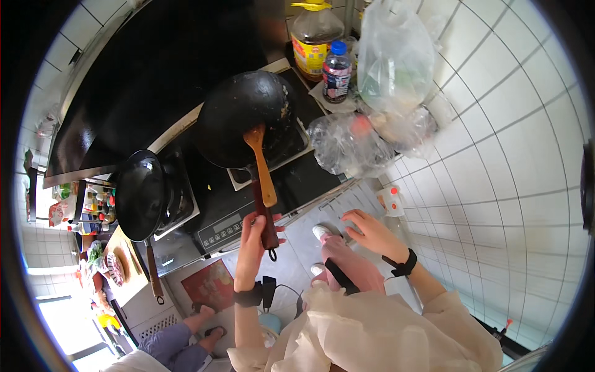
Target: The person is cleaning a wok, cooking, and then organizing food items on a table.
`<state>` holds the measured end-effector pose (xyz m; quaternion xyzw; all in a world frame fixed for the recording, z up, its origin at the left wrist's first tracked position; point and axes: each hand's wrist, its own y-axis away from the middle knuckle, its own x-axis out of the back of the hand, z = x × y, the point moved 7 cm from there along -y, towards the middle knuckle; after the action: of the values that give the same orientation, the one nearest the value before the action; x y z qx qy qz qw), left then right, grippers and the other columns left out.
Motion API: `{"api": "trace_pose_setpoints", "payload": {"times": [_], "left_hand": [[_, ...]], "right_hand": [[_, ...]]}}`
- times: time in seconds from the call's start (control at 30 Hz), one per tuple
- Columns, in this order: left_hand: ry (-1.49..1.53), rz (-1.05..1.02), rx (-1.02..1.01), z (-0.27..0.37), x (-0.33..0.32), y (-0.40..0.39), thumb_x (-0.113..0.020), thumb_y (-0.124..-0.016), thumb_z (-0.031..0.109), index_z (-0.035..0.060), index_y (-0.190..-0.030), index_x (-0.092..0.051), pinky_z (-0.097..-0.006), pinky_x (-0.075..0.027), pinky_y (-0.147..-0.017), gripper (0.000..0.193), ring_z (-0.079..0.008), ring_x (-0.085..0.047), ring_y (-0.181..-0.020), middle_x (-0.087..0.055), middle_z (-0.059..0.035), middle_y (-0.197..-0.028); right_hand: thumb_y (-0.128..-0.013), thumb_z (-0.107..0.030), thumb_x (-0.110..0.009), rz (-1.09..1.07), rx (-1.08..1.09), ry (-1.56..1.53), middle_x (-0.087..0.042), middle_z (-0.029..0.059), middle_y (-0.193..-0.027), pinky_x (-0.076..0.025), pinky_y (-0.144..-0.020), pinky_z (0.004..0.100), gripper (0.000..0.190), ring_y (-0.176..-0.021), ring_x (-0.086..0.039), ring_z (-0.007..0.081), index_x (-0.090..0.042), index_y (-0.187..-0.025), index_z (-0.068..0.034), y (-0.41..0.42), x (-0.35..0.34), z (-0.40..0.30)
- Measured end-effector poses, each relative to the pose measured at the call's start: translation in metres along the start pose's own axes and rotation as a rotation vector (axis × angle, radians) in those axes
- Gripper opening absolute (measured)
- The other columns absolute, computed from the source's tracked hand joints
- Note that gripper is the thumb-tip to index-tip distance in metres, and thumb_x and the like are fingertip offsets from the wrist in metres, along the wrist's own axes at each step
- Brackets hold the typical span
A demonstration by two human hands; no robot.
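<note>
My left hand (253, 230) is closed around the dark wooden handle (266, 223) of a black wok (232, 116). The wok is over the right-hand burner; whether it rests there or is slightly raised, I cannot tell. A wooden spatula (263, 169) leans in it, blade inside, its handle lying along the wok's handle. Bits of food residue cling to the wok's inner wall. My right hand (374, 235) hangs in the air in front of the counter, fingers loosely bent and apart, holding nothing.
A second frying pan (142, 197) sits on the left burner, handle jutting past the counter edge. Oil jug (316, 39), blue-capped bottle (337, 72) and plastic bags (353, 144) crowd the right side. A tiled wall (488, 139) bounds the right. Another person's legs (179, 339) are at lower left.
</note>
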<state>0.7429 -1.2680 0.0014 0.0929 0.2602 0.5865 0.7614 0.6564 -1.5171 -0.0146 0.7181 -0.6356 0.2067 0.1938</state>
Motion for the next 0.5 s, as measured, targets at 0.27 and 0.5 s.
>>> {"api": "trace_pose_setpoints", "payload": {"times": [0.27,0.5], "left_hand": [[0.219,0.039,0.363,-0.002,-0.019,-0.035,-0.056,-0.091,0.016,0.0057,-0.109,-0.046,-0.0299,-0.046,-0.052,0.023,-0.0170,-0.054,-0.063,-0.055,-0.0085,-0.085],[0.349,-0.008,0.458,-0.012,-0.022,-0.040,-0.054,-0.088,0.009,0.0085,-0.088,-0.045,-0.0273,-0.035,-0.040,0.009,-0.0102,-0.040,-0.044,-0.040,-0.0006,-0.060]], "right_hand": [[-0.090,-0.014,-0.055,-0.188,-0.085,-0.043,-0.059,0.0144,-0.105,-0.048,-0.076,0.0364,0.020,-0.090,-0.060,0.0322,-0.055,-0.106,-0.004,-0.058,-0.008,0.022],[-0.090,-0.019,-0.055,-0.209,-0.083,-0.065,-0.061,0.0151,-0.097,-0.049,-0.073,0.0401,0.018,-0.086,-0.061,0.0340,-0.055,-0.103,-0.006,-0.073,-0.027,0.037]]}}
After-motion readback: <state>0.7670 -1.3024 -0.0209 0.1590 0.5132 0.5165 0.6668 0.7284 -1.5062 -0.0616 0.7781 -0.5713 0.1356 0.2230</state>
